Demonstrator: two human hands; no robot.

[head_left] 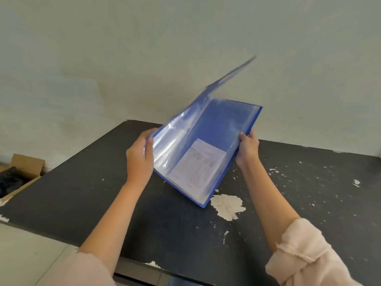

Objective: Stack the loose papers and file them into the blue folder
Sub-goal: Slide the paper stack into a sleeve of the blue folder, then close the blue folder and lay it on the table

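The blue folder [231, 124] is lifted off the black table [82, 193], open and tilted, its near corner low over the tabletop. Its front cover is blurred and stands up at the top. Clear plastic sleeves fan out inside. A lined, written paper [199, 164] sits in one sleeve. My left hand [140, 159] grips the folder's left edge, thumb on the sleeves. My right hand [248, 148] grips the right edge. No loose papers show on the table.
The black tabletop is scratched, with a large patch of peeled paint [226, 206] just under the folder's corner. A cardboard box [20, 174] with dark contents sits on the floor at the left. A pale wall stands behind the table.
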